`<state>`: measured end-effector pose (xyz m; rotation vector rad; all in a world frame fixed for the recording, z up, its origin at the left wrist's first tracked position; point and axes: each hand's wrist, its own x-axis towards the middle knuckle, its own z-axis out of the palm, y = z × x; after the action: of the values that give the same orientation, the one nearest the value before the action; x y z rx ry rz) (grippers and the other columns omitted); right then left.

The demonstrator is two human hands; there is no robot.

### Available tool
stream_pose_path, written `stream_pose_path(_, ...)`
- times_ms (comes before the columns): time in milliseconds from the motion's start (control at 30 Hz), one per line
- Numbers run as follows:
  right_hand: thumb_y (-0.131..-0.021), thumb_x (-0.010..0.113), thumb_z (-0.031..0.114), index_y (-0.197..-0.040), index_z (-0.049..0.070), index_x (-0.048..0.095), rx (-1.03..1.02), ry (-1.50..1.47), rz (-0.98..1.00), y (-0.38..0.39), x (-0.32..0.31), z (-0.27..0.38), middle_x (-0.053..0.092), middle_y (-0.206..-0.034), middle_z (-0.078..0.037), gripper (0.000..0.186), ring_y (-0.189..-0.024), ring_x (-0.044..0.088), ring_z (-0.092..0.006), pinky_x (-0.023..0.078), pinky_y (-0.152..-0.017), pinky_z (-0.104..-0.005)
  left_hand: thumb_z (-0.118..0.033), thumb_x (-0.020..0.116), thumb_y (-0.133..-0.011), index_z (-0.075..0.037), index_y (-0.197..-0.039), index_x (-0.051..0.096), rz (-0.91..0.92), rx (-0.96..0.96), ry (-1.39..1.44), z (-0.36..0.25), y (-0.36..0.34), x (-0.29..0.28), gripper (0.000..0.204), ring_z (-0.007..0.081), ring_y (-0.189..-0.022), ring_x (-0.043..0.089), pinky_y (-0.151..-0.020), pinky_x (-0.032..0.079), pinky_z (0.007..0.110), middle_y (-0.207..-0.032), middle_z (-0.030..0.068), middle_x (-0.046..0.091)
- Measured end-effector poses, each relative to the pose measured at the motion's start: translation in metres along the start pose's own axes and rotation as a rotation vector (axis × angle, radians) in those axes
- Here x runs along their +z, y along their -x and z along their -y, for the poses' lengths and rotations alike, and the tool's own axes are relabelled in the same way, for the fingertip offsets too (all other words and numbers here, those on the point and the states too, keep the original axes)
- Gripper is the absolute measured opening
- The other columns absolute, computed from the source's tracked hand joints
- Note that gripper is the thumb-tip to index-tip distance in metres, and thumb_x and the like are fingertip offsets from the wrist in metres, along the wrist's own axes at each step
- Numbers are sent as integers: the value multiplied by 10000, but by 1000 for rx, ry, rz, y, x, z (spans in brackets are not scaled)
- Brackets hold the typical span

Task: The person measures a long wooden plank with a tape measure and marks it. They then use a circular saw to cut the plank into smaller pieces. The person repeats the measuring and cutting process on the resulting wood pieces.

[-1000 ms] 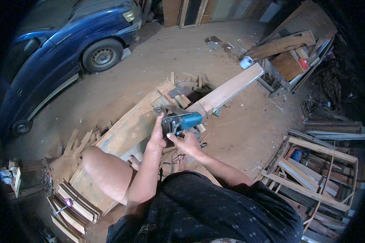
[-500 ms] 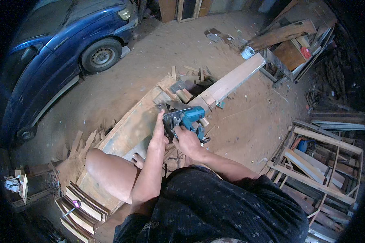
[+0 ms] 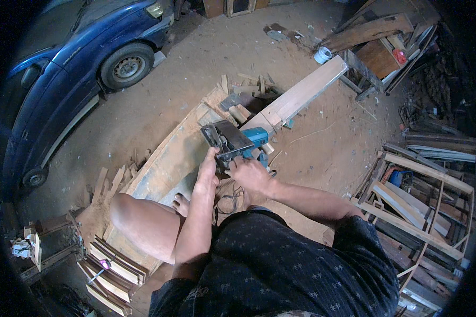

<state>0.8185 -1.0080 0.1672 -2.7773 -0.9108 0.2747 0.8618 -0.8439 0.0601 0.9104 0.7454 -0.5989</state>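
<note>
A teal circular saw (image 3: 256,137) is held up in front of me, its dark metal base plate (image 3: 231,136) tilted so that the flat face shows. The fingers of my left hand (image 3: 208,168) are closed at the near left edge of that plate. My right hand (image 3: 250,173) grips the saw on its right side, where the fingers partly hide the handle. Below the saw lies a wide, stained wooden board (image 3: 161,161). A long pale plank (image 3: 301,100) stretches away beyond it to the far right. The blade cannot be made out clearly.
A blue car (image 3: 74,68) stands at the far left. Wood offcuts (image 3: 238,111) lie past the board. A wooden frame (image 3: 428,185) full of timber is on the right, and curved wooden strips (image 3: 116,269) sit at lower left. A cable (image 3: 228,199) coils by my feet.
The saw has turned in my hands, so more of its base plate faces up toward me. My right hand and elbow have shifted slightly right.
</note>
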Motion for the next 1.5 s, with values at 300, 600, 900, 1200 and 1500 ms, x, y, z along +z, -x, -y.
stream_pose_path(300,-1090,413,313,-986,-37,610,1099,-1737,-202,-13,23,37,643,-744,-138,415,-606,636,-267,527,-539,-426,-489,479,-974,-68,-938,656,151,-66,-3,-12,35,21,458,176,-461,553,-417,491,365,-693,65,655)
stream_pose_path(600,-1075,440,429,-943,28,607,1018,-2229,-101,-1,22,33,604,-722,-56,454,-539,495,-182,428,-556,-337,-505,471,-977,-42,-946,654,185,-129,-43,-17,43,13,498,195,-368,475,-345,441,347,-600,61,595)
stream_pose_path(900,-1030,527,431,-940,-100,637,817,-881,-220,-1,31,33,685,-781,-292,550,-773,687,-474,554,-755,-519,-446,520,-985,-93,-1066,678,56,34,-27,-10,38,23,396,202,-735,675,-707,555,362,-885,73,723)
stream_pose_path(1200,-1038,509,414,-954,-23,728,653,-1098,114,14,41,30,712,-978,-234,496,-995,677,-302,502,-955,-493,-356,744,-905,-15,-1248,626,-380,544,-348,-10,53,11,498,154,-999,625,-910,512,306,-1051,98,680)
stream_pose_path(1500,-905,650,224,-1191,80,758,-124,414,504,-28,63,0,707,-1273,-108,338,-1223,626,-320,455,-1027,-490,-138,732,-957,-9,-1153,678,1851,997,-464,-167,289,85,240,232,-989,667,-868,502,403,-1076,126,710)
